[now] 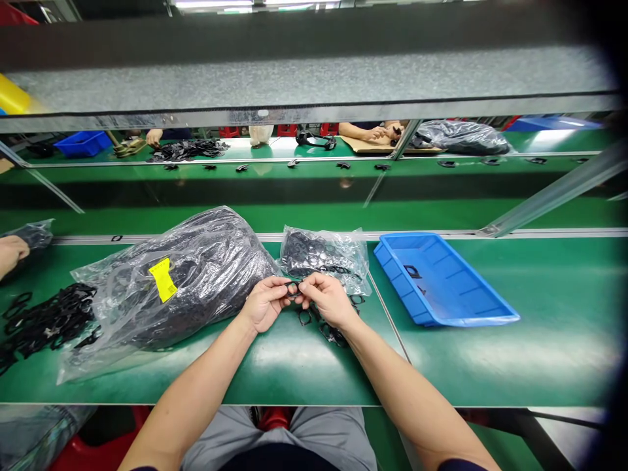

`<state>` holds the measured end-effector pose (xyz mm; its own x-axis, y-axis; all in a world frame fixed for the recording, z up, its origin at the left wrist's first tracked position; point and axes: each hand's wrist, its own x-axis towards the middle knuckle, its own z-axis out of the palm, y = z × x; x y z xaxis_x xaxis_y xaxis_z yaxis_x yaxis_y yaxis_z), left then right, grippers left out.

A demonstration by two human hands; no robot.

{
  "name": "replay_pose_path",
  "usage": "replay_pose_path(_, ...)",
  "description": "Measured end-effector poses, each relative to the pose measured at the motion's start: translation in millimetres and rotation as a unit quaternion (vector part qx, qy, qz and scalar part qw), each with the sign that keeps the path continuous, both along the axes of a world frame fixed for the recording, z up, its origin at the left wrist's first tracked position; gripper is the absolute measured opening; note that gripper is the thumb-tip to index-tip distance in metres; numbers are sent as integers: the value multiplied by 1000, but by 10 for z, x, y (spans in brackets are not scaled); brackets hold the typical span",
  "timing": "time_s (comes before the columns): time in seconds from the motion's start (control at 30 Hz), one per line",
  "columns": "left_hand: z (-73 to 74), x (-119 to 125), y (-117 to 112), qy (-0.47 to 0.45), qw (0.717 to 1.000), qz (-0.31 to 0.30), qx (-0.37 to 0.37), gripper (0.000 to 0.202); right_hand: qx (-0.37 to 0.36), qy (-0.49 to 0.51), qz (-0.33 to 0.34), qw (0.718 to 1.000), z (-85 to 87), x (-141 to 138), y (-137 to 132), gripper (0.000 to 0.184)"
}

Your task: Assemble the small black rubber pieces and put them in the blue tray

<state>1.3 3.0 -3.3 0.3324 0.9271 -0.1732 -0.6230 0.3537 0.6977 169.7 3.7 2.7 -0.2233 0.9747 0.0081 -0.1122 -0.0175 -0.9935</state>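
My left hand and my right hand meet over the green table, fingers pinched together on one small black ring-shaped part held between them. Under my right wrist lie a few loose black parts. Just beyond my hands sits a small clear bag of the same black parts. A large clear bag of black parts with a yellow label lies to the left of my left hand.
A blue tray holding a couple of black parts stands to the right. A heap of black parts lies at far left, near another person's hand. Across the belt, other people's hands work.
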Motion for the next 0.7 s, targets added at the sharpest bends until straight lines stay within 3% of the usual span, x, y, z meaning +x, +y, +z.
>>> replay_pose_path(0.23, -7, 17, -1, 56, 998, 37, 0, 24, 31, 14, -30, 999, -29, -27, 19, 30)
replay_pose_path(0.47, -20, 25, 3, 83, 995, 54, 14, 27, -42, 68, -41, 996, 14, -46, 17, 33)
replay_pose_path(0.7, -7, 38, -8, 107, 992, 74, 6, 28, -52, 52, -47, 996, 13, -19, 25, 35)
